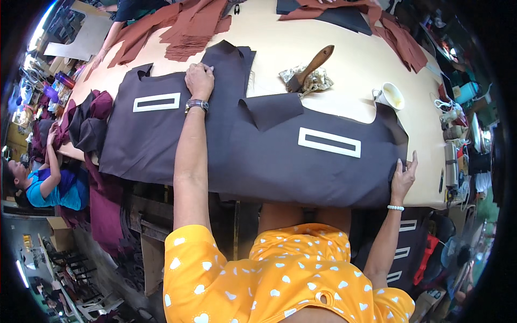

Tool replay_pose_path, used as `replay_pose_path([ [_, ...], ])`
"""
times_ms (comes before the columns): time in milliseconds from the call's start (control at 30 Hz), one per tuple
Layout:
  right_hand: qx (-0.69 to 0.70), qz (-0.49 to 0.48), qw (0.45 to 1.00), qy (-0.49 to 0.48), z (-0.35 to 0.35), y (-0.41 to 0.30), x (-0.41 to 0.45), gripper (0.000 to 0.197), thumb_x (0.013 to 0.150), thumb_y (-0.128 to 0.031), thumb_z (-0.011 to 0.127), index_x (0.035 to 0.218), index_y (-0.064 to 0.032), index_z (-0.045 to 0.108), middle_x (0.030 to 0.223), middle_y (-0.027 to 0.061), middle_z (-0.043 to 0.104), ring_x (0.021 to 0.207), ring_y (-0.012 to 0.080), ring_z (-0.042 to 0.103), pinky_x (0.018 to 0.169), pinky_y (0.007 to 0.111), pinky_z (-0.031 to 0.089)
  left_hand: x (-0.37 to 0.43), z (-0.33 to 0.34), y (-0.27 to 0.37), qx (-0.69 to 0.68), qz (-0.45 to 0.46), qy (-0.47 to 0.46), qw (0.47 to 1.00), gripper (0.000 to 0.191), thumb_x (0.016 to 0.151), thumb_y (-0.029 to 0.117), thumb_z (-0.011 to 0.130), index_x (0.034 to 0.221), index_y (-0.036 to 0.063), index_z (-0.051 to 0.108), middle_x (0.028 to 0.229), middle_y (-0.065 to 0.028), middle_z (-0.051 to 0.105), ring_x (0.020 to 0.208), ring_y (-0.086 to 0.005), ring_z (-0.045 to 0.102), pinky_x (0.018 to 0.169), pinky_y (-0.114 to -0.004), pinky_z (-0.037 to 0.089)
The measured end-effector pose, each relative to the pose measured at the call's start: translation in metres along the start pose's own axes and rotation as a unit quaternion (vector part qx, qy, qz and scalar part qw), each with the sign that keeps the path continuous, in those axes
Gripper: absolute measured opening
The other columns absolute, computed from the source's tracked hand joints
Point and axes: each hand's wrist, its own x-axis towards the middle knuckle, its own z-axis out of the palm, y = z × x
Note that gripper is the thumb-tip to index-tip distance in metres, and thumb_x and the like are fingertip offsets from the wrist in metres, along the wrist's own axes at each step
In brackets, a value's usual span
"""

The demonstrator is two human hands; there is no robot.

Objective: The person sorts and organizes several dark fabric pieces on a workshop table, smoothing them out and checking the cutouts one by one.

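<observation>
A dark fabric panel lies spread along the table's near edge, with white rectangular frame-shaped pieces on it, one at the left and one at the right. My left hand, its fingers curled, rests on the cloth at the upper middle, by a raised fold; whether it pinches the cloth is hard to tell. At the right end, my right hand touches the panel's edge, thumb and fingers apart, part of it hidden. A turned-back flap lies between the two white pieces.
Beyond the panel are a wooden-handled brush on a crumpled wrapping and a cup of pale paste. Rust-coloured fabric stacks lie farther back. Maroon cloth hangs at the left, near a seated co-worker.
</observation>
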Motion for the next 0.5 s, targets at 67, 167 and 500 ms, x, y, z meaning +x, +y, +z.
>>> replay_pose_path([
  [67, -0.005, 0.002, 1.000, -0.003, -0.003, 0.002, 0.000, 0.059, 0.088, -0.005, 0.062, 0.143, -0.0053, 0.040, 0.087, 0.0168, 0.063, 0.080, 0.0278, 0.061, 0.077, 0.040, 0.048, 0.002, 0.004, 0.001, 0.014, 0.019, 0.018, 1.000, 0.016, 0.085, 0.024, 0.066, 0.087, 0.0077, 0.067, 0.095, -0.0118, 0.060, 0.096, -0.0302, 0.059, 0.084, -0.043, 0.046],
  [167, -0.005, -0.002, 1.000, -0.003, -0.002, 0.003, 0.001, 0.060, 0.088, -0.005, 0.062, 0.143, -0.0049, 0.040, 0.088, 0.0187, 0.064, 0.081, 0.0294, 0.062, 0.077, 0.040, 0.048, 0.021, 0.004, -0.010, 0.071, 0.046, 0.085, 0.993, 0.019, 0.086, 0.029, 0.066, 0.089, 0.0103, 0.067, 0.093, -0.0120, 0.062, 0.096, -0.0307, 0.060, 0.083, -0.042, 0.047],
  [500, -0.076, -0.016, 0.997, 0.019, -0.002, 0.004, 0.007, 0.061, 0.087, -0.013, 0.066, 0.141, -0.0036, 0.041, 0.099, 0.0250, 0.066, 0.091, 0.0367, 0.065, 0.082, 0.041, 0.049, -0.029, -0.068, 0.052, 0.060, 0.092, -0.003, 0.994, 0.052, 0.086, 0.039, 0.065, 0.123, 0.0039, 0.056, 0.144, -0.0166, 0.042, 0.136, -0.0368, 0.033, 0.106, -0.063, 0.028],
])
